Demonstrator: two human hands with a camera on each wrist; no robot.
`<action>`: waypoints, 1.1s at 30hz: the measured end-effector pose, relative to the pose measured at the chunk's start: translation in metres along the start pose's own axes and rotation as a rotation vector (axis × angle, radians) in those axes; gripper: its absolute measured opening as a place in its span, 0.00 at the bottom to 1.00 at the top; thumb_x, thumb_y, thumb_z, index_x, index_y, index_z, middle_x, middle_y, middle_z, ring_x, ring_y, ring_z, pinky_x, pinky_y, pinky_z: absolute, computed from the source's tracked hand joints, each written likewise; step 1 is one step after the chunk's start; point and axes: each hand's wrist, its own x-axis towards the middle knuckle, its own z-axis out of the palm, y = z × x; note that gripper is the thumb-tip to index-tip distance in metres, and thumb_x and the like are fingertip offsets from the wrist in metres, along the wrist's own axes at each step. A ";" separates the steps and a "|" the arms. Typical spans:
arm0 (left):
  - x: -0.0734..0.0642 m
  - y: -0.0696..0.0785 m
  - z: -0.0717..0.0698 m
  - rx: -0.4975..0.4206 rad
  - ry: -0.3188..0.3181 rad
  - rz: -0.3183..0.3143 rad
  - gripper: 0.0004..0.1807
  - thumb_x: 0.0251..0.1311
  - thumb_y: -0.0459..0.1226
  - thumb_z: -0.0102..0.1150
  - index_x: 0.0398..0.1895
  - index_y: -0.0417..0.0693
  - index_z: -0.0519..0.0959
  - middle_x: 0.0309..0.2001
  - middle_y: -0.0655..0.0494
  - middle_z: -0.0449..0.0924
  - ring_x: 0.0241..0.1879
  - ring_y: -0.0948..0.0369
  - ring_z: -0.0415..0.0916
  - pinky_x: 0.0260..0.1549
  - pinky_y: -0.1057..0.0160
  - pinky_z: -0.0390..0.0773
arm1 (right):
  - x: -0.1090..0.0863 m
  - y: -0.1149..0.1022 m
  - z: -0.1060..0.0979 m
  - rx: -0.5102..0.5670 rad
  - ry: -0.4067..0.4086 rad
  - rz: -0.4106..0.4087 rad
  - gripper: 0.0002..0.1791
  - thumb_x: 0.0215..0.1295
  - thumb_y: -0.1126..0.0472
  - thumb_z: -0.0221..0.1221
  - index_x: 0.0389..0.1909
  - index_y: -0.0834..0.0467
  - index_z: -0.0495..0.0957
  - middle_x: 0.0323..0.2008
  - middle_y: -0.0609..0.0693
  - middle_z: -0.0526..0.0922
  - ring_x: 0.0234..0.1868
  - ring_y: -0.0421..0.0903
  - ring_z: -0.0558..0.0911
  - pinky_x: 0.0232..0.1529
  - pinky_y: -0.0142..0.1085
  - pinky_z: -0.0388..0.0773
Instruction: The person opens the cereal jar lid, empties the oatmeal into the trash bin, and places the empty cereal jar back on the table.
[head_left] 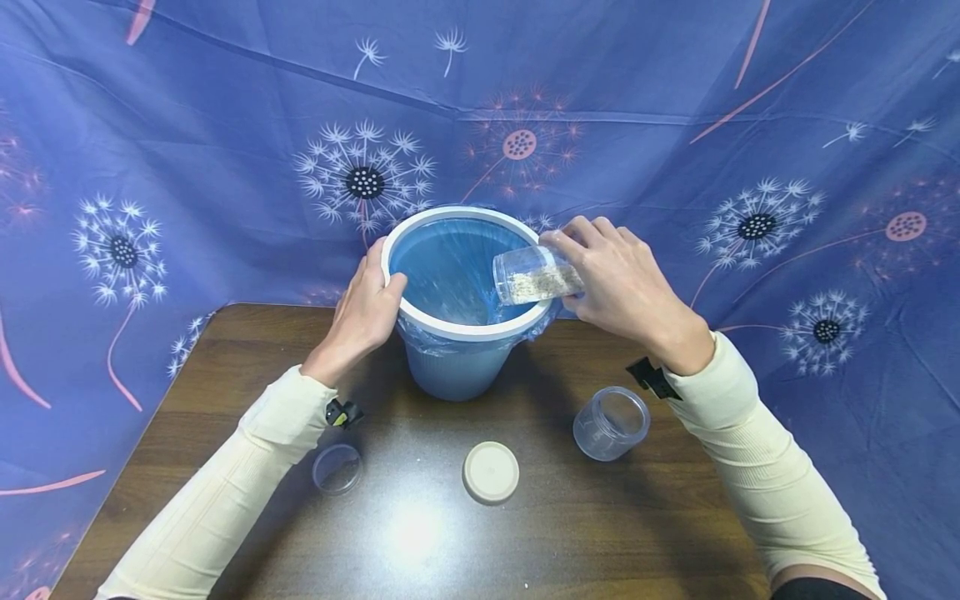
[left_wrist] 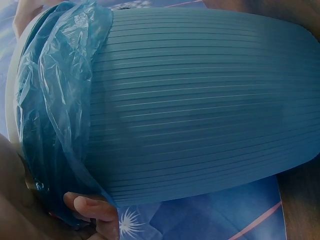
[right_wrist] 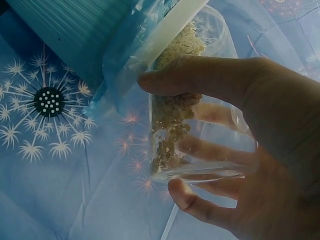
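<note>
A blue ribbed trash bin with a white rim stands on the table, lined with a thin blue plastic bag. My left hand grips the bin's rim at its left side, thumb over the top and fingers down the outside. In my right hand is a clear plastic jar, tipped on its side with its mouth over the bin's right rim. Pale beige flakes lie along the jar's lower wall. Fingers and thumb wrap around the jar near its base.
A clear empty jar stands on the table at the right. Near the front lies a cream round lid, with a clear round lid to its left. A blue dandelion-print cloth hangs behind the table.
</note>
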 end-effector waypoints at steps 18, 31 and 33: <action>0.001 0.000 0.000 0.002 0.001 -0.001 0.39 0.76 0.43 0.44 0.87 0.48 0.51 0.78 0.38 0.64 0.77 0.40 0.63 0.74 0.36 0.63 | 0.000 -0.001 -0.001 0.003 0.004 0.000 0.42 0.49 0.65 0.80 0.69 0.58 0.78 0.57 0.59 0.80 0.53 0.63 0.79 0.47 0.59 0.80; 0.000 0.000 0.001 0.003 0.003 -0.002 0.38 0.76 0.44 0.44 0.87 0.49 0.51 0.78 0.38 0.64 0.77 0.39 0.63 0.72 0.35 0.65 | 0.000 -0.001 -0.001 -0.002 0.009 -0.004 0.42 0.49 0.64 0.81 0.69 0.58 0.78 0.57 0.59 0.80 0.53 0.63 0.79 0.47 0.59 0.80; 0.000 -0.001 0.001 0.003 0.003 -0.001 0.38 0.76 0.44 0.44 0.87 0.49 0.52 0.77 0.38 0.65 0.76 0.39 0.64 0.72 0.34 0.65 | 0.000 -0.001 0.000 -0.001 0.005 -0.005 0.42 0.49 0.65 0.80 0.69 0.58 0.78 0.58 0.59 0.80 0.54 0.63 0.78 0.47 0.59 0.80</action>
